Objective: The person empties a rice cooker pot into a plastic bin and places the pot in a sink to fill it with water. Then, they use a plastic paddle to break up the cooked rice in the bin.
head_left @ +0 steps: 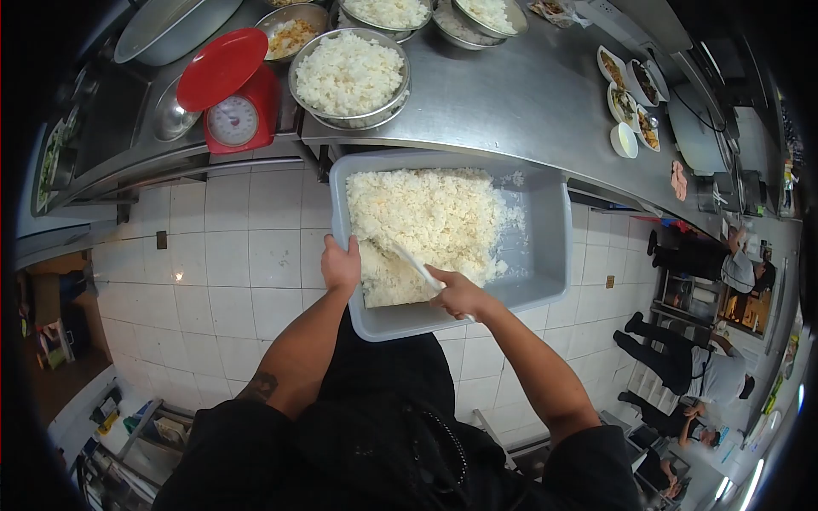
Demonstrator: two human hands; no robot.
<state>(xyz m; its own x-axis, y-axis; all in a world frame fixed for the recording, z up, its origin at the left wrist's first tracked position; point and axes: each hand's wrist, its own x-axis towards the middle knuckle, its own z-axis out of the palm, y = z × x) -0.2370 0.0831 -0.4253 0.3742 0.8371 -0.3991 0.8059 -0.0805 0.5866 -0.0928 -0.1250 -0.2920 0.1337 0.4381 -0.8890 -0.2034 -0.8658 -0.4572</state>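
Note:
A large grey plastic tub [541, 247] stands in front of me, with a thick heap of cooked white rice [426, 204] filling its left and middle. My left hand [342, 266] grips the tub's left rim, its thumb over the edge. Closed around a white spatula [414, 264] is my right hand [460, 295], over the near part of the rice. The spatula slants down to the left, and its far end is sunk in the rice. On the tub's right side the bottom shows, with scattered grains.
Behind the tub runs a steel counter [503, 106]. On it stand a heaped bowl of rice [349, 77], more bowls, a red dial scale [239, 102] and, at right, small white dishes [625, 106]. Several people [690, 362] are farther off at right on the tiled floor [230, 255].

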